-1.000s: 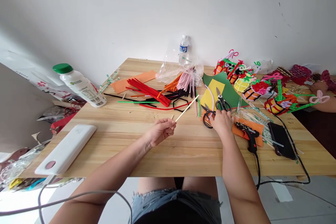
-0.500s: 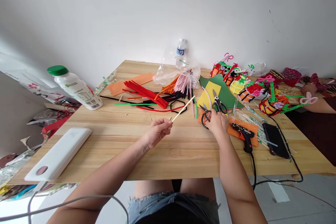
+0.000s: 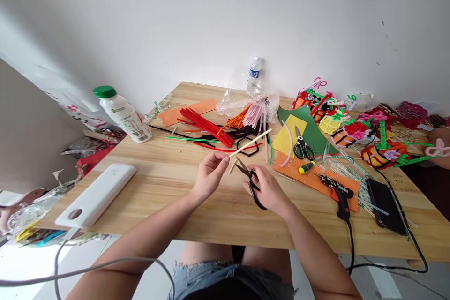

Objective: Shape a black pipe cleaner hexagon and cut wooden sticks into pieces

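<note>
My left hand point(image 3: 211, 173) pinches a thin pale wooden stick point(image 3: 252, 141) by its near end; the stick slants up to the right over the table. In my right hand point(image 3: 269, 190) is a pair of black scissors point(image 3: 252, 182), fingers through the handles. Their blades are parted and point toward the stick just below my left fingertips. A short cut piece of stick point(image 3: 232, 166) lies on the wood between the hands. Beyond them lie red pipe cleaners point(image 3: 207, 126), and a second pair of scissors point(image 3: 303, 146) rests on yellow paper point(image 3: 286, 135).
To the right lie a glue gun point(image 3: 341, 197) on orange paper, a screwdriver point(image 3: 307, 167) and a phone point(image 3: 385, 206). Decorated small baskets point(image 3: 346, 132) line the back right. At left stand a white bottle point(image 3: 123, 117) and a power bank point(image 3: 96, 194). Another person's arm point(image 3: 441, 143) shows at far right.
My right hand has picked up the black scissors from the paper and brought them left, close to the stick. My left hand still holds the stick. The view has shifted slightly.
</note>
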Tool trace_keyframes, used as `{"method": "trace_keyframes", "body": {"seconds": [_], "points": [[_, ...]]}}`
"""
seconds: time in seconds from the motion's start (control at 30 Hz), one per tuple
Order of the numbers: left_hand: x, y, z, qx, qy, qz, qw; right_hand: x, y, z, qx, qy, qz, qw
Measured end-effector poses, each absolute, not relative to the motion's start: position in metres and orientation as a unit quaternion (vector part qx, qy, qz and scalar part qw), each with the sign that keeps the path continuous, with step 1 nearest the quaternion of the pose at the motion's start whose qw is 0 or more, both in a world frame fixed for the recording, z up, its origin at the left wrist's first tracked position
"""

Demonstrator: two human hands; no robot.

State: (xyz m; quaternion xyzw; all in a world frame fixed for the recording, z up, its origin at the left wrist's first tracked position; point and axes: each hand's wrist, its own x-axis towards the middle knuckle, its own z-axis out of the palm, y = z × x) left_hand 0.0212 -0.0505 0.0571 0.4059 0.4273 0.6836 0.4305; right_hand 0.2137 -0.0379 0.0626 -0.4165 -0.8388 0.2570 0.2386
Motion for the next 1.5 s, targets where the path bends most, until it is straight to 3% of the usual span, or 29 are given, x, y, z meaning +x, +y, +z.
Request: {"method": "trace_keyframes", "body": {"seconds": [0.83, 1.2, 1.37, 1.5], "points": [[0.029, -0.063, 0.047, 0.55, 0.269, 0.662, 0.432, 0.199, -0.05, 0.063, -0.387, -0.857, 0.064, 0.334], [0.028, -0.063, 0.05, 0.581, 0.248, 0.656, 0.414, 0.201, -0.052, 0.062, -0.371, -0.862, 0.038, 0.344], [0.028, -0.066, 0.05, 0.618, 0.278, 0.636, 0.369, 0.203, -0.053, 0.063, -0.367, -0.857, 0.036, 0.36], [0.026, -0.068, 0.05, 0.654, 0.33, 0.625, 0.269, 0.202, -0.055, 0.063, -0.358, -0.856, 0.036, 0.372]]}}
